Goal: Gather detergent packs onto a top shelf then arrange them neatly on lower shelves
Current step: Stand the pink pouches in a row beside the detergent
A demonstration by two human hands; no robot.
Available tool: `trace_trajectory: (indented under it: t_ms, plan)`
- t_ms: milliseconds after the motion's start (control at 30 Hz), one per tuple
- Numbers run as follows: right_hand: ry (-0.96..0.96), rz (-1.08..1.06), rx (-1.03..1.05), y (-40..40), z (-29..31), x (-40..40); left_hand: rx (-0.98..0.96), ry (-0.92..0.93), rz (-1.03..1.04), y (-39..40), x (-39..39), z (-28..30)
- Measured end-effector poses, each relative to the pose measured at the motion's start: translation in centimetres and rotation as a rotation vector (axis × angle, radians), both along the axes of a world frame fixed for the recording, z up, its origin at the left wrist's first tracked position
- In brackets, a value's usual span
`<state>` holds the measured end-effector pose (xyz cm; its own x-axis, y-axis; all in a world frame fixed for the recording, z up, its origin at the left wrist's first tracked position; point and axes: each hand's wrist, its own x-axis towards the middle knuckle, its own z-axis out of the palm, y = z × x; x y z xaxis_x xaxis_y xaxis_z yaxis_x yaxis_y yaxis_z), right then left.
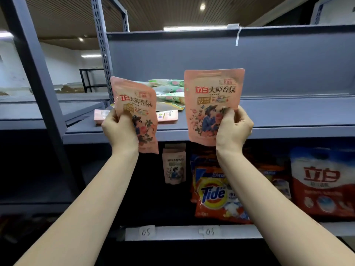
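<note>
My left hand (120,129) grips a pink detergent pack (137,104) by its lower left edge, tilted a little to the right. In my right hand (233,127) is a second pink pack (211,98), held upright by its lower right side. Both packs hang in front of the grey top shelf (288,116). On that shelf behind them lie a heap of green and white packs (169,91) and pink packs lying flat (167,116). One more pink pack (174,166) stands upright on the lower shelf, in shadow.
The lower shelf holds an orange Tide bag (215,192) and a red and white detergent bag (322,181) to the right. White labels "05" (146,232) and "06" (209,231) mark its front edge. A grey upright post (38,73) stands at left.
</note>
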<state>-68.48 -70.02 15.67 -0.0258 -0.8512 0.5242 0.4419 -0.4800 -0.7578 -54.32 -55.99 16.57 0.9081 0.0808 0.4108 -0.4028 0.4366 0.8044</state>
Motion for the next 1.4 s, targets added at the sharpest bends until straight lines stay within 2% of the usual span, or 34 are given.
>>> trace_trajectory:
  t_ms: [200,367,433,533,633,767,833,933,1100,1267,1400]
  plan:
    - [0.092,0.04,-0.037,-0.7,-4.6,-1.4,0.071,0.067,0.042,0.0,-1.2,-6.3]
    - [0.333,0.161,-0.026,-1.4,-9.9,-1.3,0.268,0.15,0.037,0.2,-1.0,-13.2]
    - [0.467,0.206,0.05,-1.5,-12.0,-0.7,0.344,0.264,0.005,0.4,-0.4,-15.9]
    - [0.643,0.285,0.287,-2.2,-14.1,1.1,0.411,0.41,-0.072,0.4,1.1,-19.2]
    - [0.685,0.442,0.468,-2.6,-16.1,3.1,0.431,0.507,-0.143,0.2,2.2,-21.2]
    - [0.697,0.478,0.496,-2.7,-18.6,6.7,0.47,0.605,-0.184,-0.9,4.1,-22.7]
    - [0.778,0.424,0.449,-3.1,-19.4,9.0,0.588,0.598,-0.225,-1.7,5.0,-23.3]
    - [0.738,0.453,0.519,-3.3,-20.6,11.7,0.704,0.559,-0.263,-3.0,5.8,-24.2]
    - [0.657,0.562,0.689,-3.7,-22.4,14.5,0.523,0.558,-0.379,-4.3,6.5,-25.5]
    - [0.652,0.665,0.787,-5.0,-23.1,15.9,0.48,0.559,-0.492,-5.2,7.8,-27.2]
    - [0.514,0.669,0.721,-5.7,-23.7,17.0,0.449,0.543,-0.507,-6.1,8.4,-28.1]
